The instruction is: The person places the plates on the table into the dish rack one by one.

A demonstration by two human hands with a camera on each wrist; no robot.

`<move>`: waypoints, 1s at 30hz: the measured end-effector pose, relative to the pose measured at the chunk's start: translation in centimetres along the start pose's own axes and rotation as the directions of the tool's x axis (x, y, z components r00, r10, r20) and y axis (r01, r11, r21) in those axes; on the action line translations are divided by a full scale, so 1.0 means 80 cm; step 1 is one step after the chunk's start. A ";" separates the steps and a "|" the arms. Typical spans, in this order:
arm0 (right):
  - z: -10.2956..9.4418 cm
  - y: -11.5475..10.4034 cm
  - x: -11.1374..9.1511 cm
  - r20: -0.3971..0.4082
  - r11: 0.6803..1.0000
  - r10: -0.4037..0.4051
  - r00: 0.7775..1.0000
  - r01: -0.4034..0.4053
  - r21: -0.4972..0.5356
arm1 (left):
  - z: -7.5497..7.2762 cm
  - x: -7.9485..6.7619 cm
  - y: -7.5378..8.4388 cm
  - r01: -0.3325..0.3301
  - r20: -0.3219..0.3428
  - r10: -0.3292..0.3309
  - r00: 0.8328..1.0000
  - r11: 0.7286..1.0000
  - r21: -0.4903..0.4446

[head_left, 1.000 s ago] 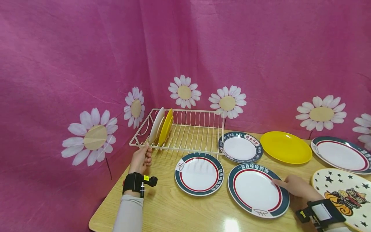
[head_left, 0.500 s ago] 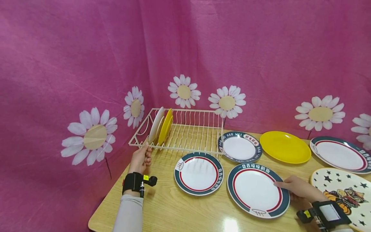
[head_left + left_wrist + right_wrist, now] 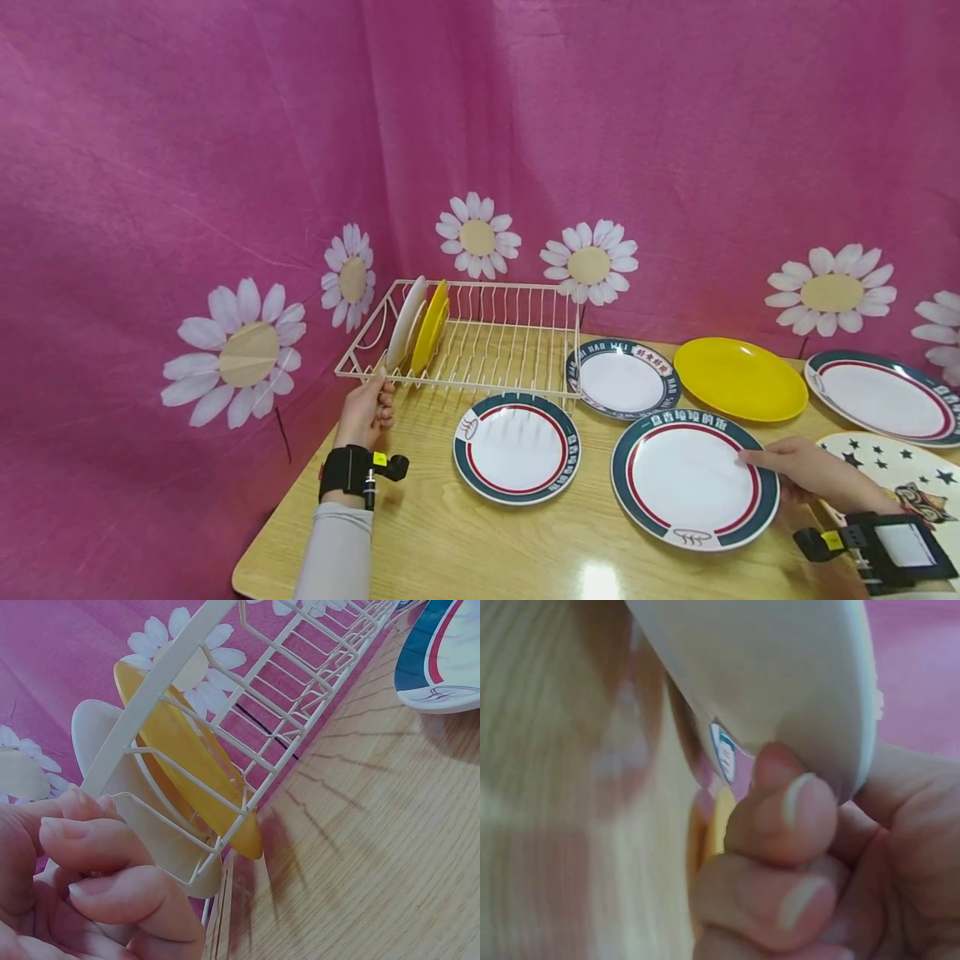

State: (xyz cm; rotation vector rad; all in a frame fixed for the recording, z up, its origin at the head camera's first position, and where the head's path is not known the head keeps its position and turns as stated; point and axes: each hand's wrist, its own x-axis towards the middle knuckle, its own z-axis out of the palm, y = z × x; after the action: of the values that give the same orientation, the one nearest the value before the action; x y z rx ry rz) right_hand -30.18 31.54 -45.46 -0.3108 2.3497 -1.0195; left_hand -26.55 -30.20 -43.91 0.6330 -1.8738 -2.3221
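Observation:
My left hand (image 3: pixel 365 411) grips the front rail of a white wire dish rack (image 3: pixel 510 387) at its left corner, fingers curled in the left wrist view. A white plate (image 3: pixel 406 323) and a yellow plate (image 3: pixel 430 329) stand on edge in the rack's left slots. On the right, my right hand (image 3: pixel 817 472) pinches the rim of a white plate with a dark green and red border (image 3: pixel 693 482), thumb on top and fingers beneath. The right wrist view shows this plate's pale underside (image 3: pixel 780 667) raised over the table. A smaller green-rimmed plate (image 3: pixel 517 450) lies in front of the rack.
Behind lie a blue-rimmed plate with lettering (image 3: pixel 622 379), a yellow plate (image 3: pixel 738 379) and another green-rimmed plate (image 3: pixel 885 396). A cream plate with stars and an owl (image 3: pixel 870 454) is partly behind my right hand. A pink daisy-print cloth (image 3: pixel 675 150) hangs behind the wooden table (image 3: pixel 450 550).
My right hand has taken hold of the large green-rimmed plate, lifted it and moved it slightly right. The left hand stays on the rack.

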 end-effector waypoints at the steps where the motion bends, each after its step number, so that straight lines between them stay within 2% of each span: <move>1: 0.004 -0.001 -0.002 -0.050 0.999 0.024 0.998 -0.025 -0.027 | 0.000 0.000 0.000 0.000 0.002 0.000 1.000 1.000 0.001; 3: 0.003 -0.004 -0.008 -0.088 0.998 0.036 0.995 -0.039 -0.042 | 0.000 -0.001 -0.001 0.001 0.006 -0.001 1.000 1.000 -0.002; 5: -0.005 -0.009 -0.015 -0.086 0.997 0.064 0.994 -0.067 -0.026 | 0.000 -0.001 -0.001 0.001 0.007 -0.001 1.000 1.000 -0.006; 9: -0.017 -0.018 -0.025 -0.080 0.999 0.021 0.997 -0.019 0.027 | -0.001 0.000 -0.001 0.000 0.015 0.000 1.000 1.000 -0.017; 14: -0.027 -0.038 -0.026 -0.150 0.999 0.018 0.988 -0.012 0.041 | -0.002 0.000 0.001 0.008 0.018 -0.008 1.000 1.000 -0.014; 17: -0.033 -0.058 -0.023 -0.185 0.999 0.012 0.983 -0.002 0.055 | -0.002 0.000 0.002 0.010 0.013 -0.010 1.000 1.000 -0.007; 24: -0.041 -0.102 -0.008 -0.282 0.991 -0.100 0.954 0.120 0.055 | -0.001 0.002 0.002 0.011 -0.001 -0.011 1.000 1.000 -0.013; 30: -0.037 -0.142 0.015 -0.337 0.982 -0.129 0.932 0.166 0.085 | -0.001 0.004 0.000 0.004 0.002 -0.004 1.000 1.000 -0.022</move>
State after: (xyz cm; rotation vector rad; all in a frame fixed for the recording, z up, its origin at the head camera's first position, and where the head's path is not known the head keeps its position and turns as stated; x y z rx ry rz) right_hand -32.93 25.04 -35.96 -0.2958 2.5825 -1.3626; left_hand -26.83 -30.40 -44.05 0.6330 -1.8470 -2.3423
